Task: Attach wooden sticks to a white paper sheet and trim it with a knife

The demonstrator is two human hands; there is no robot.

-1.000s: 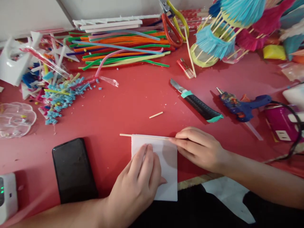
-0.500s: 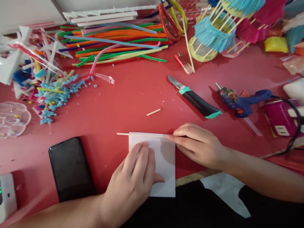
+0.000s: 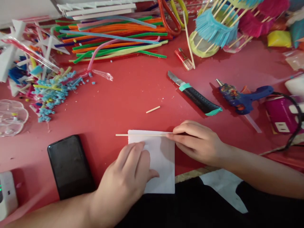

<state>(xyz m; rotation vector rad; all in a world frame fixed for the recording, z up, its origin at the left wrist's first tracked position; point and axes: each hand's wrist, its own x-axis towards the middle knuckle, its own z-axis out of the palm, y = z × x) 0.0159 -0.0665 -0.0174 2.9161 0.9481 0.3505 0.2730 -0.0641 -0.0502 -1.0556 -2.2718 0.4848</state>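
Note:
A square of white paper point(image 3: 163, 161) lies at the table's front edge. Across it, just below its top edge, runs a thin wooden stick point(image 3: 147, 135), whose left end sticks out past the paper. My right hand point(image 3: 200, 144) pinches the stick's right end between thumb and fingers at the paper's upper right corner. Resting on the paper's left part is my left hand point(image 3: 130, 172), palm down, with fingers bent and the thumb stretched out to the right. Its fingertips are just below the stick, and nothing shows in its grasp.
Beyond the paper are a short stick piece point(image 3: 153, 109), a utility knife point(image 3: 193, 96) with its blade out, and a blue glue gun point(image 3: 244, 96). A black phone point(image 3: 71, 166) lies left. Pipe cleaners point(image 3: 114, 38), scissors point(image 3: 169, 19) and cut scraps point(image 3: 51, 90) line the back.
My left hand has slid slightly left over the paper. The stick now sits a little lower, away from the paper's top edge. My right hand keeps its pinch.

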